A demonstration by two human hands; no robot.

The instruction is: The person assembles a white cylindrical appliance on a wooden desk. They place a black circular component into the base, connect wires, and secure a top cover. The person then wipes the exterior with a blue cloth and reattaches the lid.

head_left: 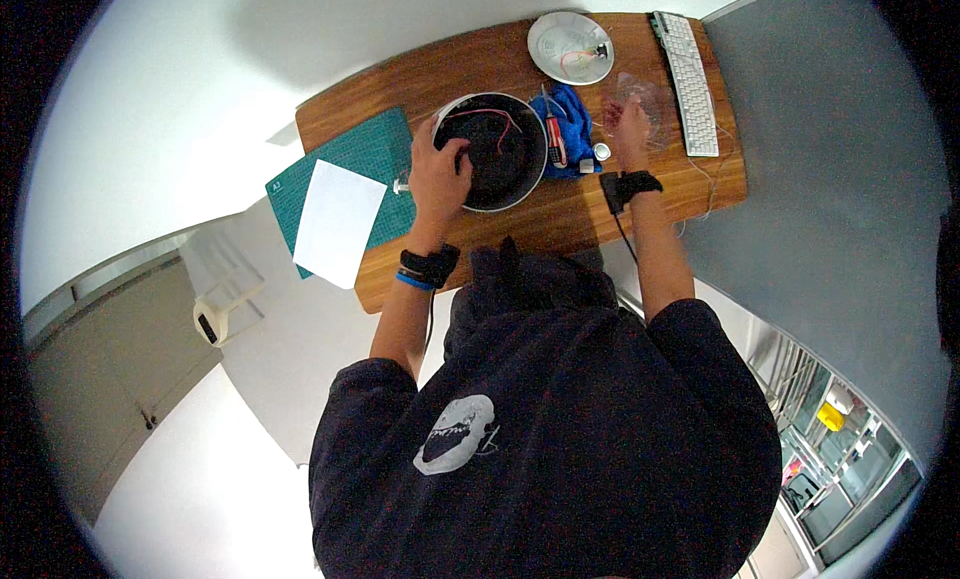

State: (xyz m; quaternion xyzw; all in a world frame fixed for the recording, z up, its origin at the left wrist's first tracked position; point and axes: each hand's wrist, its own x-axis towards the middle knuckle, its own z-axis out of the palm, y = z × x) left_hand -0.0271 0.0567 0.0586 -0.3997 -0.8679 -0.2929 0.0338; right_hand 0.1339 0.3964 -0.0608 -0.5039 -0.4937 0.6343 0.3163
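Note:
A round black shell with a pale rim (pixel 505 194) stands near the middle of the table, with a red wire (pixel 490 112) lying inside it. My left hand (pixel 440 179) is closed over its left rim, thumb toward the inside. On the right, my right hand (pixel 630 137) reaches down into a clear plastic packet (pixel 655 104) with small reddish pieces at its edge. Its fingers are drawn together, and what they hold is hidden. Between the hands lie a blue cloth (pixel 577 129) and a red-and-black handled tool (pixel 556 144) on top of it.
A green cutting mat (pixel 385 139) bears a white sheet (pixel 338 224) at the left. At the back, a pale round plate (pixel 560 64) holds a small wired part (pixel 598 51). A white keyboard (pixel 690 89) lines the right edge. Near the cloth sits a small round white piece (pixel 601 151).

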